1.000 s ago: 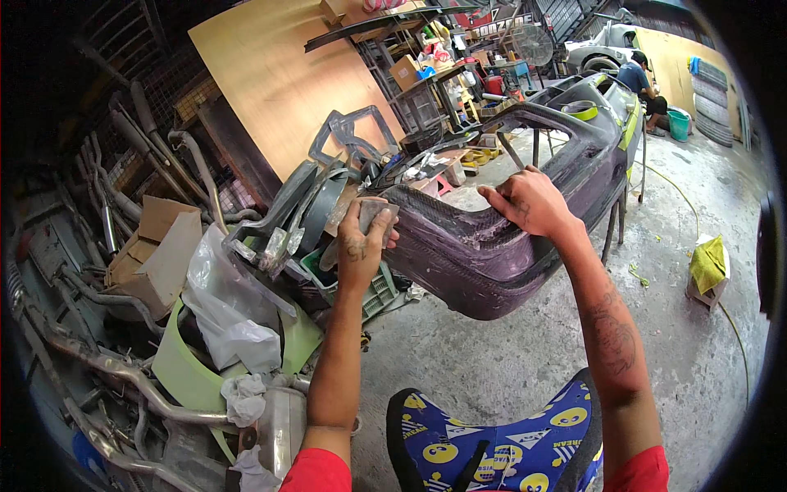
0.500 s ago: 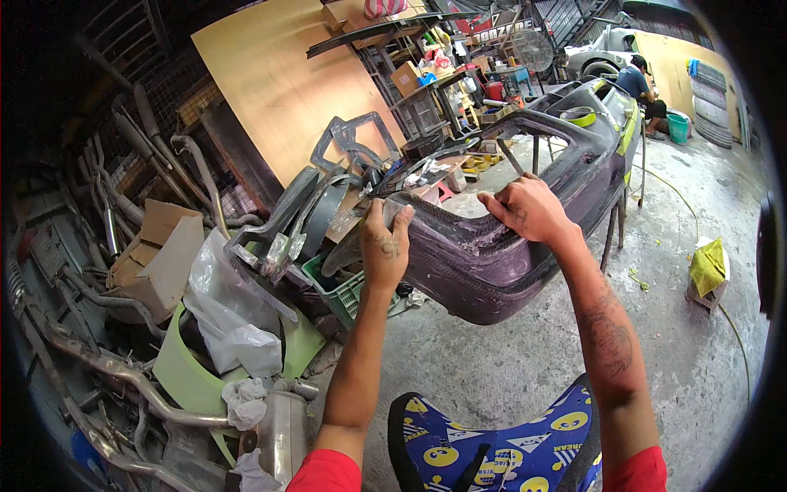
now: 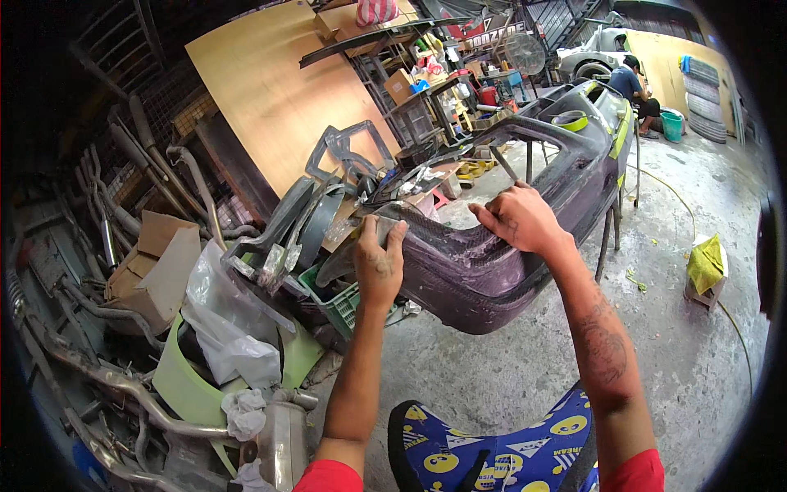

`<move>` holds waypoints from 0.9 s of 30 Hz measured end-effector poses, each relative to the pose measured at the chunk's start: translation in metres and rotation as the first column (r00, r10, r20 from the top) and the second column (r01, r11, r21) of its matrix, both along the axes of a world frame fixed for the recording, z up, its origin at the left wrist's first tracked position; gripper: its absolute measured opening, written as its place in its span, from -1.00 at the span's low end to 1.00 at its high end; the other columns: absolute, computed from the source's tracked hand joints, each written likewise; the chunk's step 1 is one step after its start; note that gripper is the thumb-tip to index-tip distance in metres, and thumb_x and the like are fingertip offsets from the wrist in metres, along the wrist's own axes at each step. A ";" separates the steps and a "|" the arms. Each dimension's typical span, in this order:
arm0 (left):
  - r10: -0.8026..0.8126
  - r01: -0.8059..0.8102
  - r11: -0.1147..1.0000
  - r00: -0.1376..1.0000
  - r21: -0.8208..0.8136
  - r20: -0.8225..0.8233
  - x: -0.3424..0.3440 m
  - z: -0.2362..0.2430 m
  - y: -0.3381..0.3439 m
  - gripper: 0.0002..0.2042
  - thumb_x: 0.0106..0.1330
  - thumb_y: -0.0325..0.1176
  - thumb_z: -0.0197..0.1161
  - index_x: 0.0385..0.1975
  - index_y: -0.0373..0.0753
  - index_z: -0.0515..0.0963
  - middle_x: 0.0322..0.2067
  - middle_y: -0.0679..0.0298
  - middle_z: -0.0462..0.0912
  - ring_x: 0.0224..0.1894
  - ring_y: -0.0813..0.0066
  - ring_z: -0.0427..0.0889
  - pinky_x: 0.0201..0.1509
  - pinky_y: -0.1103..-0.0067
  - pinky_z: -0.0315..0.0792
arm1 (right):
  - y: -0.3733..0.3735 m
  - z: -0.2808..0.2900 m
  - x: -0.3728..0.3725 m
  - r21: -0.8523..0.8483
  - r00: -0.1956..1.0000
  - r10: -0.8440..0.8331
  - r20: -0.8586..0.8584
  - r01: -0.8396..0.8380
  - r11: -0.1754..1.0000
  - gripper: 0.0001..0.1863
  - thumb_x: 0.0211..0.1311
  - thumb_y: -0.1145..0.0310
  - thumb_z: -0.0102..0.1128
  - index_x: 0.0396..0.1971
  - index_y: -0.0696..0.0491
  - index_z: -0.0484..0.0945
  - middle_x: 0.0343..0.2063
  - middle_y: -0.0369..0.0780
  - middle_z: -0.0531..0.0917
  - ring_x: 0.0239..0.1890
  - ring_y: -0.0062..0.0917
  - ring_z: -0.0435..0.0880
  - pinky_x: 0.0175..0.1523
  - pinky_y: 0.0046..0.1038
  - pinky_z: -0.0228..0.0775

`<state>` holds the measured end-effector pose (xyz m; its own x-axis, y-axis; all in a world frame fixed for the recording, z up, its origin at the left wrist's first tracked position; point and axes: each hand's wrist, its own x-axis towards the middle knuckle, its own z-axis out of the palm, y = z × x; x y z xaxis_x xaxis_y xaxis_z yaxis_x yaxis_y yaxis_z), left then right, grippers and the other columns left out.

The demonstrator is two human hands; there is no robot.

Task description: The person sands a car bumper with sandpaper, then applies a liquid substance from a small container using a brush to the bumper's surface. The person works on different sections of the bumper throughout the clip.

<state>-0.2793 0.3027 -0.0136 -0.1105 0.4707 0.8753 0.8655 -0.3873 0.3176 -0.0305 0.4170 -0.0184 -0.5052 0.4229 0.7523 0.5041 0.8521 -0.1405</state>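
A dark bumper (image 3: pixel 484 287) is resting on a stand (image 3: pixel 605 246); the left hand (image 3: pixel 379 266) is pinching a flat grey piece (image 3: pixel 385 226) at its left end; the right hand (image 3: pixel 525 220) is curling over its rim, grip unclear.
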 end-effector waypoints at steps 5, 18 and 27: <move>0.061 -0.061 0.998 0.997 -0.007 0.052 -0.009 0.008 0.009 -0.71 0.41 -0.24 0.33 -0.27 -0.41 0.51 -0.44 -0.01 0.62 -0.39 0.05 0.61 -0.24 0.26 0.44 | 0.000 0.002 0.000 0.019 1.000 0.011 0.008 -0.011 1.000 -0.40 0.49 0.06 0.07 -0.74 0.14 0.56 -0.67 0.01 0.57 -0.47 0.03 0.57 -0.14 -0.11 0.41; 0.033 -0.035 0.999 0.994 0.020 0.103 -0.016 0.002 0.013 -0.68 0.41 -0.21 0.33 -0.19 -0.40 0.51 -0.33 -0.04 0.64 -0.32 0.08 0.61 -0.17 0.29 0.45 | -0.003 0.005 -0.002 0.059 1.000 0.022 -0.001 -0.022 0.998 -0.37 0.50 0.06 0.06 -0.77 0.15 0.50 -0.70 0.02 0.52 -0.47 0.06 0.53 -0.17 -0.12 0.40; 0.003 -0.005 1.000 0.997 0.026 0.076 -0.007 0.001 0.001 -0.69 0.41 -0.21 0.35 -0.18 -0.39 0.53 -0.35 -0.01 0.65 -0.33 0.11 0.62 -0.16 0.32 0.46 | -0.003 0.005 0.000 0.042 1.000 0.007 0.011 -0.007 0.999 -0.36 0.51 0.06 0.05 -0.79 0.15 0.48 -0.70 0.00 0.53 -0.48 0.04 0.55 -0.15 -0.12 0.40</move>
<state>-0.2859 0.3037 -0.0122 -0.1787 0.4475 0.8762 0.8409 -0.3930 0.3722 -0.0302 0.4140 -0.0138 -0.5162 0.3872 0.7639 0.4996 0.8606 -0.0986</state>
